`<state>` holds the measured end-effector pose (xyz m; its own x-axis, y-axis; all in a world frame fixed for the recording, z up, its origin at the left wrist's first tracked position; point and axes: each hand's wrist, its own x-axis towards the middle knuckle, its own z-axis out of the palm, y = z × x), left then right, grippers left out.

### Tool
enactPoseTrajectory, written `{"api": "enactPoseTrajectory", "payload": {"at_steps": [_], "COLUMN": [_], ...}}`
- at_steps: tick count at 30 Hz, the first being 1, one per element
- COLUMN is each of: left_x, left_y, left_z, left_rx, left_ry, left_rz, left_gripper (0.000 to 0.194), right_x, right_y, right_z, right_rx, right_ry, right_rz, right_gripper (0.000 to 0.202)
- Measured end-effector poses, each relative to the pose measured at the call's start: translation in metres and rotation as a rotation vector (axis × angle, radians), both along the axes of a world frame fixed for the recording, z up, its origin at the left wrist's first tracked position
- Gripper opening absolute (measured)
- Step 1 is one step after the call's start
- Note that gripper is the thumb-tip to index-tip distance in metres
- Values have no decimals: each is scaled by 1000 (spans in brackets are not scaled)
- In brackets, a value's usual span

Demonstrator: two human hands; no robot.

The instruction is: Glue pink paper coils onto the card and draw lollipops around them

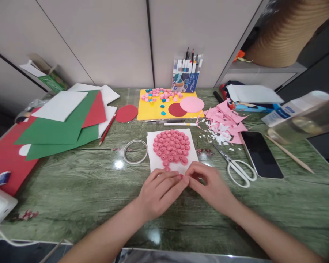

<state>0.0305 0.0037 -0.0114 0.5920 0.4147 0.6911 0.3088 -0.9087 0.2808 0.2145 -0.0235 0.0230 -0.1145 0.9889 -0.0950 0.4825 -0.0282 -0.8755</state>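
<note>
My left hand [160, 191] and my right hand [211, 186] meet at the fingertips over the near edge of a white sheet [192, 144]. Between the fingertips a small pink-red bit [181, 176] shows; most of it is hidden. Both hands have their fingers pressed together around it. On the sheet, just beyond my hands, lies a cluster of pink paper rolls [171, 144], packed close in a rounded shape, with a few trailing down toward my left fingers. A roll of tape [135, 151] lies flat left of the sheet.
White-handled scissors [241, 171] and a phone [261, 155] lie right, below pink scraps [224, 117]. A yellow sheet [153, 109] with small rolls and a marker pack [185, 78] stand behind. Green paper [52, 128] and a red pencil [107, 129] are left.
</note>
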Motion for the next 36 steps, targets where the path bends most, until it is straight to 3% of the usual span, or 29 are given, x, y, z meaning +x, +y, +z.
{"api": "enactPoseTrajectory", "payload": {"at_steps": [15,18,21,25,29,36], "left_x": [1,-1,-6,-12,-10,-7], "left_y": [-3,-3,1,8,10,9], "left_z": [17,20,25,28,25,25], "left_rx": [111,21,-104,-234,-297,-336], "left_ry": [115,146,145,340,481,587], "left_rz": [18,68,210,347,351,348], "left_gripper": [20,25,27,25,27,35], "right_x": [2,4,4,-1,-10,-19], "right_y": [2,6,14,25,33,35], "right_z": [2,1,-3,-9,-14,-23], "right_rx": [-57,-67,-58,-126,-237,-156], "right_ry": [-62,-94,-154,-236,-236,-346], "right_rz": [35,39,-7,-94,-91,-95], "right_gripper": [12,12,14,17,18,15]}}
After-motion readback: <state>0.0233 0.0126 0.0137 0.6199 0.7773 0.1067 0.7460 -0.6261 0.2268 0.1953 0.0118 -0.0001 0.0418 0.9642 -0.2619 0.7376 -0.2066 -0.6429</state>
